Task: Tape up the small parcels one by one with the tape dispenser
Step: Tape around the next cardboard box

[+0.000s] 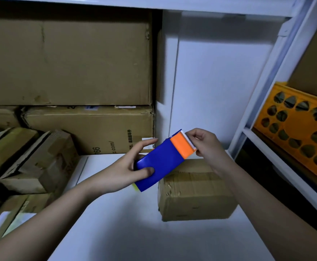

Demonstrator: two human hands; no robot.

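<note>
Fingers (198, 137) of my right hand (206, 146) pinched at the toothed orange end of the tape dispenser (163, 161), seemingly picking up the tape's loose end, though I could not see tape. My left hand (129, 166) gripped its blue body, thumb on top. It hung above the white worktop (135, 223), over the small parcel (193, 196) near the right edge. I judged it light, rigid, smooth; hold the body, avoid the teeth.

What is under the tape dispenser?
A small parcel on the white table lies partly below the dispenser; its far left corner is hidden.
</note>
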